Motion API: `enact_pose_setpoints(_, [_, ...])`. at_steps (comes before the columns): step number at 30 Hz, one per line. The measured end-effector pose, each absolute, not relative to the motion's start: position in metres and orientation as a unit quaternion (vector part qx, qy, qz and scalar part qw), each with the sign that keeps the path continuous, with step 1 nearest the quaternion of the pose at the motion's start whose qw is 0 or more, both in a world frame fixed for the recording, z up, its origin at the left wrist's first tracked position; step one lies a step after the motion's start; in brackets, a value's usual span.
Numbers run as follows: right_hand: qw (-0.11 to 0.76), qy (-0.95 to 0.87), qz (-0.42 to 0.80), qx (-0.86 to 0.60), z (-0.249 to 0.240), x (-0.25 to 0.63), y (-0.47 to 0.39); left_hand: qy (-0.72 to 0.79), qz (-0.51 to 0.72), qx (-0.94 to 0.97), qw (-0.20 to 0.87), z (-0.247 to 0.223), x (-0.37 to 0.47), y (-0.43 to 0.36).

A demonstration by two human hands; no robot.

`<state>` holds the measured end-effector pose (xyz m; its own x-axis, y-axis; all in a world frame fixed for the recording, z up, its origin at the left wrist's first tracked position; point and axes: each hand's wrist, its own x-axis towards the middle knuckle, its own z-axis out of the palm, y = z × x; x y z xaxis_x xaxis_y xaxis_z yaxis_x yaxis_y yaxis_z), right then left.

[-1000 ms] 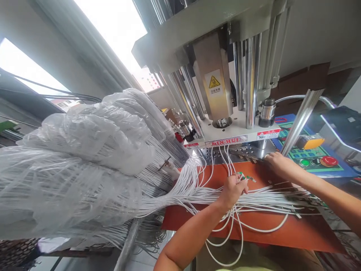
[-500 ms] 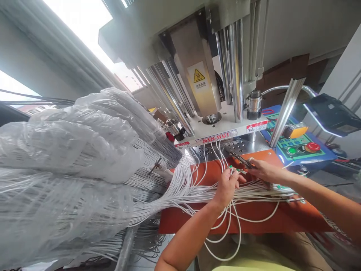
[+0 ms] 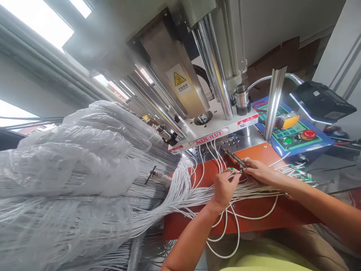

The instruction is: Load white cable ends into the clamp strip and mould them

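Observation:
My left hand point(image 3: 224, 187) is closed in a pinch on a white cable's end, which carries a small green-tipped connector point(image 3: 240, 172). Just to its right, my right hand point(image 3: 258, 171) grips the near end of a narrow metal mould bar point(image 3: 234, 156), whose far end reaches toward the press's perforated steel plate. The connector sits close to the bar; whether they touch is unclear. Beneath both hands, a thick bundle of white cables point(image 3: 194, 196) runs across the orange-red work surface point(image 3: 194, 226). Loose cable loops point(image 3: 238, 233) hang over its front edge.
The MIN-HUI press point(image 3: 211, 136) stands straight ahead with its metal columns. To the right are a blue control box point(image 3: 318, 145) with a red stop button and a lamp point(image 3: 324, 101). Plastic-wrapped cable bundles point(image 3: 70, 165) fill the left. Green-tipped cable ends point(image 3: 300, 172) lie at right.
The camera view has shifted, so the press appears further left. My left hand has brought the connector closer to the metal bar. My right hand still holds the bar.

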<state>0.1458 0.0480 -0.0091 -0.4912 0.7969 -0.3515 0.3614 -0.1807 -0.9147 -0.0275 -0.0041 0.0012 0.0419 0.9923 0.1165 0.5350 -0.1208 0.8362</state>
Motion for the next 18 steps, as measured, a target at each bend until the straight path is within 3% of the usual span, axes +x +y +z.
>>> enact_pose_setpoints(6, [0.199,-0.649,0.565,-0.469,0.000,0.146,0.045,0.539,0.350,0.731,0.228,-0.003,-0.030,-0.006])
enact_pose_setpoints(18, [0.204,-0.682,0.537,-0.453,-0.002,0.147,0.046,0.529,0.322,0.757,0.211,-0.003,-0.031,-0.005])
